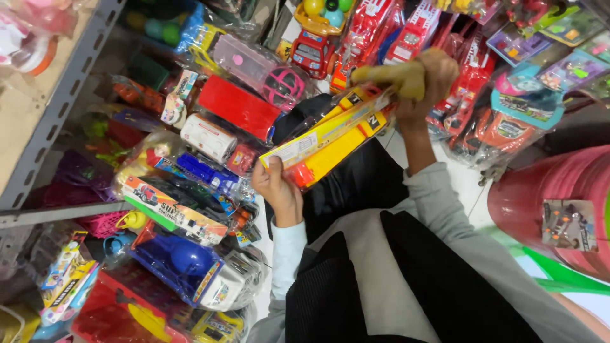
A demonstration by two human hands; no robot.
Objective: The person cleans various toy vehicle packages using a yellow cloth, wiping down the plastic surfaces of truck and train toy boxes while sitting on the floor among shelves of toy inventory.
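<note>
Head view. The left hand (pixel 277 188) is closed on the lower end of a long yellow toy package (pixel 330 136), a flat yellow-and-orange box in clear wrap with a white label strip along one edge. The right hand (pixel 427 79) grips the upper end of the same package, and a yellow cloth (pixel 389 79) is bunched under its fingers against the wrapping. The package is held in the air between both hands, tilted, lower end toward the body, upper end toward the stock. It touches no shelf.

Status, judged from the present layout: the package is out of the display and fully supported by both hands. With the cloth pressed at the upper end, wiping appears to be in hand there. How much of the wrap is clean cannot be determined. The package has not been set back among the stock.

Surroundings: wrapped toy fire trucks (pixel 387 32) hang just behind the right hand. A red toy box (pixel 238 105) and a blue toy in a bag (pixel 184 263) lie in the pile to the left, beside a grey metal shelf frame (pixel 60 105). A red plastic tub (pixel 559 190) stands to the right.
</note>
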